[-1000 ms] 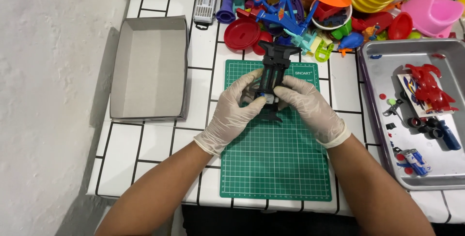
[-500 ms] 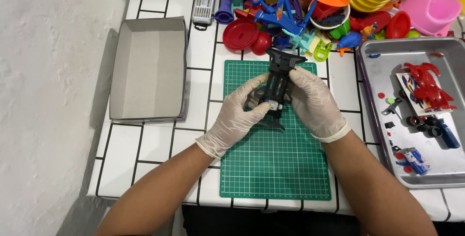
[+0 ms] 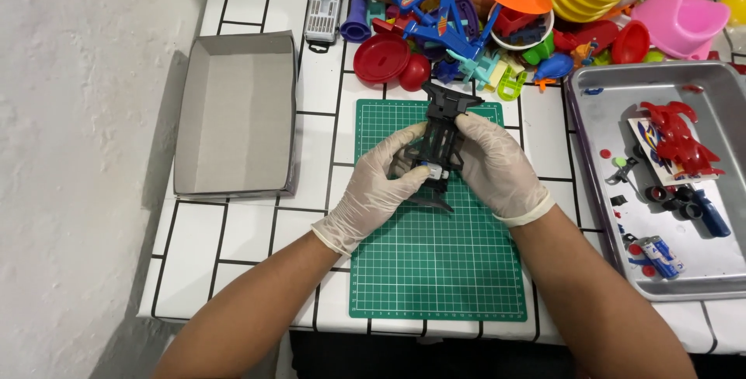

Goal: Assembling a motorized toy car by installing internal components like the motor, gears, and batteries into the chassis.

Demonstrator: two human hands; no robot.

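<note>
Both gloved hands hold a black toy car chassis (image 3: 440, 146) above the green cutting mat (image 3: 439, 270). The left hand (image 3: 381, 188) grips its lower left side, fingers curled around it; the right hand (image 3: 493, 165) clasps the right side. Compared with a second ago, the chassis now stands more upright and sits slightly higher over the mat. The metal tray (image 3: 606, 216) with red and black parts, the grey box (image 3: 237, 115) and the toy pile (image 3: 497, 13) are unchanged.
</note>
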